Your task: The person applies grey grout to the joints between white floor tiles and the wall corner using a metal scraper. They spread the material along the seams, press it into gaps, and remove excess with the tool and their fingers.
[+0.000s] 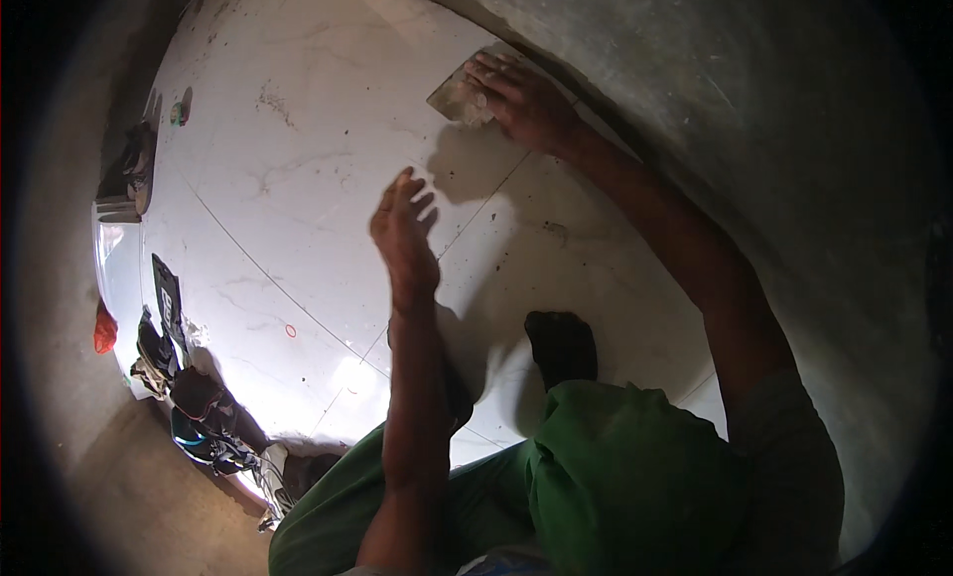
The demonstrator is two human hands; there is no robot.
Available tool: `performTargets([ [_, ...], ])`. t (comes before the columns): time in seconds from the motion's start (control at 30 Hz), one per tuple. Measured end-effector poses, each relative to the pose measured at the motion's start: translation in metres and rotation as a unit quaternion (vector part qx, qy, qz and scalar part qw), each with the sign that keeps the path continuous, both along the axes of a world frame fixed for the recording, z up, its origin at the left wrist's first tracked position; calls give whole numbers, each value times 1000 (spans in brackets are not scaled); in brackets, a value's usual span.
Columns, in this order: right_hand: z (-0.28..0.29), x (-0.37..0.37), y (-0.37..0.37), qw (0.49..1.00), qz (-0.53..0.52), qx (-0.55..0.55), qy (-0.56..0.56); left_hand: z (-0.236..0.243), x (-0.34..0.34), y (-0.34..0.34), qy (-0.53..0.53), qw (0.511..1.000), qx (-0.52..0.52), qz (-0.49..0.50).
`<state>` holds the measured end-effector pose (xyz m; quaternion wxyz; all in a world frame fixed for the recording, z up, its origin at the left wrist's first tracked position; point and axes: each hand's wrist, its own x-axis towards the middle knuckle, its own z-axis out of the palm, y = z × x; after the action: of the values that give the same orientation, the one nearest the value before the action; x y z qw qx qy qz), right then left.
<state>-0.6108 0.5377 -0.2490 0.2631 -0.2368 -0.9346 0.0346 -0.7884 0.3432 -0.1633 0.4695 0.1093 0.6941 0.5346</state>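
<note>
My right hand (518, 102) reaches far forward to the wall's foot. Its fingers lie over a flat, dusty grey square piece (449, 98), apparently gripping it; the hand hides much of the piece, and I cannot tell whether it is a tile offcut or a pad. My left hand (405, 229) hangs above the floor, empty, with its fingers apart and slightly curved. Beneath both hands spreads a white marbled tile floor (328, 179) with dark joints, dirt specks and smears. My bent knees, in green trousers (635, 477), fill the lower part of the view.
A bare grey wall (695, 90) runs along the right. A dark shoe (561, 348) stands before my knee. At the left lie shoes (139, 169), a dark cap-like thing (196, 392), a tangle of cables (233, 457) and a red cloth (105, 328). A small green object (179, 114) sits farther off.
</note>
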Motion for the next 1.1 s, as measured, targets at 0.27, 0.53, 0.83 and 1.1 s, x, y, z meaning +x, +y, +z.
performTargets([
  [0.27, -3, -14, 42, 995, -8, 29, -96, 38, -118, 51, 207, 978, 29, -13],
  [0.53, 2, -2, 25, 993, -55, -3, -106, 106, -196, -17, 451, 738, -99, -492],
  [0.83, 4, 14, 7, 987, -99, 43, -119, 140, -180, -154, 313, 765, -243, -508],
  [1.1, -16, 29, -11, 990, -117, 17, -76, 128, -134, -150, 249, 750, -238, -564],
])
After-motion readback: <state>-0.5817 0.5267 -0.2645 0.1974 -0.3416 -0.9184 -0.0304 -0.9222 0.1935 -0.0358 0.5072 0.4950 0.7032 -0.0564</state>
